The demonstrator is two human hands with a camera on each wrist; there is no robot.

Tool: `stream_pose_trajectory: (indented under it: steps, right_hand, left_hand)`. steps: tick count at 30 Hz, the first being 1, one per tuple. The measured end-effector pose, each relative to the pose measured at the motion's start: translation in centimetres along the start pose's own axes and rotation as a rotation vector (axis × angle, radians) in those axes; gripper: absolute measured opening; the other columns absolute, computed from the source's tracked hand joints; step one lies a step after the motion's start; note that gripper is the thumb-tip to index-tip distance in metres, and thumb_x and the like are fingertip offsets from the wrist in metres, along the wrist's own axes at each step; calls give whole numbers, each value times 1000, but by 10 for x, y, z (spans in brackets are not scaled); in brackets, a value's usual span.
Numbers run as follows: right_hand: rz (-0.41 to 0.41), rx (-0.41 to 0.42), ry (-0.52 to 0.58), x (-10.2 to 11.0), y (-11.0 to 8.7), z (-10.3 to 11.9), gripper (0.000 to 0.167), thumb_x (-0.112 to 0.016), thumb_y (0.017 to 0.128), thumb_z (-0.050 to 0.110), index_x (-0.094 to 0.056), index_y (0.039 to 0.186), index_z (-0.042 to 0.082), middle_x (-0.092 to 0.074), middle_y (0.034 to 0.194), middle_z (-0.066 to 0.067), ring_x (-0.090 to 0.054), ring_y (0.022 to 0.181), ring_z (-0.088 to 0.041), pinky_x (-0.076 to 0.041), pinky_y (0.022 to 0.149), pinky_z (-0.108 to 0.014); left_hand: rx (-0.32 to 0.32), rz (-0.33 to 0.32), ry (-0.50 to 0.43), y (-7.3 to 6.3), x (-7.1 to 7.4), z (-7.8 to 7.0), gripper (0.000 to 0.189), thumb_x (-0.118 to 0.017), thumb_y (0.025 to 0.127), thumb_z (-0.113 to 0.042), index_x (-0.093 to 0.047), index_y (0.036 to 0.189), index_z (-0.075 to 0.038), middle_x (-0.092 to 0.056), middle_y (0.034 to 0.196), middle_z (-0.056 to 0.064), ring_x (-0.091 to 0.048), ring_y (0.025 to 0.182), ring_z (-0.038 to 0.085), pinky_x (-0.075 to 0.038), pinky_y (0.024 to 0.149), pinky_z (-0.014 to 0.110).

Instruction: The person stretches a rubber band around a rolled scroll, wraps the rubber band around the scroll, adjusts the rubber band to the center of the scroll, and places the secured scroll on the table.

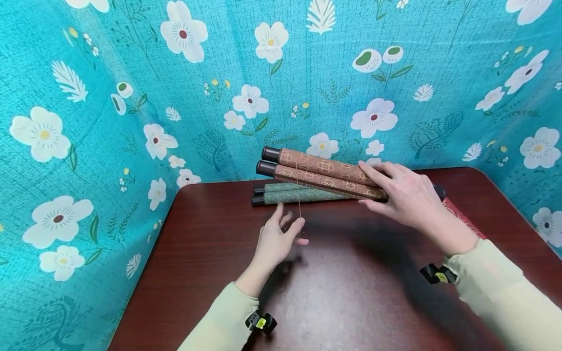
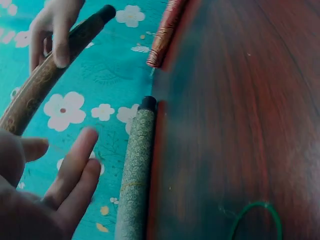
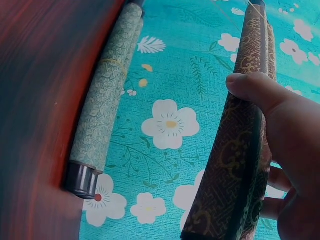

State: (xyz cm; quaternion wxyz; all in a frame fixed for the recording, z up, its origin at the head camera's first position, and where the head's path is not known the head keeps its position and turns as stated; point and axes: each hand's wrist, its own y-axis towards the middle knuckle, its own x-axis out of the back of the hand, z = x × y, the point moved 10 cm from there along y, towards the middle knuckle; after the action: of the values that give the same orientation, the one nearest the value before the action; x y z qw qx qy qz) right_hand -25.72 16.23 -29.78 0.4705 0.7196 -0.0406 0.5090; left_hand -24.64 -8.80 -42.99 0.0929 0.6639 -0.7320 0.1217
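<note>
My right hand (image 1: 406,197) grips a brown scroll (image 1: 322,178) with a gold pattern and dark end knobs. The scroll is raised above the table's back part, its two rollers side by side. From near its left end a thin cord (image 1: 299,204) runs straight down to my left hand (image 1: 278,239). Thumb and fingers of that hand appear to pinch the cord, though the exact contact is blurred. In the right wrist view, the right thumb (image 3: 250,87) lies across the brown scroll. Behind and below it a green scroll (image 1: 303,195) rests on the table.
A red scroll (image 1: 463,217) lies at the right, partly hidden by my right arm. The dark wooden table (image 1: 210,253) meets a blue flowered cloth (image 1: 219,73) at its back. A thin green loop (image 2: 260,205) shows in the left wrist view.
</note>
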Motion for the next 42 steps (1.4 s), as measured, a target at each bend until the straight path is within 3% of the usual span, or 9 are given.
stream_pose_trajectory:
  steps: [3, 5, 8, 13, 19, 25, 33, 37, 42]
  right_hand:
    - [13, -31, 14, -2, -2, -4, 83, -88, 78, 36, -59, 153, 13, -69, 127, -16, -68, 99, -40, -56, 56, -56]
    - [19, -46, 25, -3, -3, -6, 78, -84, 83, 42, -60, 152, 13, -69, 126, -16, -68, 100, -40, -56, 57, -56]
    - [22, -60, 38, -4, -3, -9, 73, -76, 91, 51, -61, 151, 13, -70, 126, -16, -69, 101, -40, -56, 57, -56]
    - [48, -90, 44, -6, -5, -12, 74, -84, 85, 44, -63, 149, 12, -70, 124, -17, -69, 97, -39, -56, 57, -55]
    - [56, -97, 68, -7, -8, -12, 80, -92, 75, 33, -64, 148, 13, -69, 124, -15, -70, 93, -36, -54, 56, -52]
    - [29, -76, 118, -7, -9, -4, 79, -90, 76, 36, -65, 147, 14, -70, 125, -12, -71, 93, -37, -54, 56, -51]
    - [63, -92, 167, -13, -8, 9, 79, -93, 75, 36, -66, 147, 16, -72, 120, -8, -72, 88, -29, -54, 59, -46]
    - [76, -93, 174, -14, -8, 11, 80, -95, 75, 37, -66, 147, 16, -72, 118, -8, -71, 88, -27, -55, 61, -45]
    - [77, -104, 173, -13, -8, 12, 80, -94, 75, 37, -66, 147, 16, -72, 120, -9, -71, 85, -28, -53, 59, -44]
  left_hand:
    - [-118, -139, 233, -5, 7, -14, 105, -72, 101, -48, -5, 172, -10, -51, 159, 19, -79, 76, 22, -54, 106, 50]
    - [-196, -210, 363, -10, 9, -23, 110, -75, 99, -47, -1, 173, -14, -58, 155, 17, -76, 70, 19, -61, 80, 48]
    - [-313, -299, 545, -17, 12, -37, 111, -79, 98, -45, -1, 174, -23, -59, 156, 10, -63, 56, 11, -44, 45, 33]
    - [-537, -419, 864, -30, 12, -64, 95, -79, 99, -40, -20, 173, -29, -45, 167, 5, -29, 40, 4, -14, 39, 21]
    - [-818, -647, 1187, -53, 19, -103, 72, -81, 98, -26, -49, 162, -34, -55, 160, 8, -36, 45, 14, -26, 38, 24]
    - [-1081, -803, 1285, -65, 29, -130, 77, -66, 89, 14, -63, 151, -31, -66, 147, 7, -54, 60, 21, -44, 47, 27]
    - [-1370, -865, 1297, -71, 36, -140, 62, -73, 90, 13, -72, 141, -22, -70, 140, 5, -62, 77, 24, -55, 59, 28]
    - [-1439, -839, 1304, -71, 38, -142, 58, -75, 91, 10, -72, 141, -19, -70, 140, 5, -65, 85, 25, -58, 65, 29]
    - [-1417, -800, 1264, -67, 42, -142, 47, -77, 96, -2, -72, 141, -18, -69, 142, 5, -68, 88, 26, -62, 70, 33]
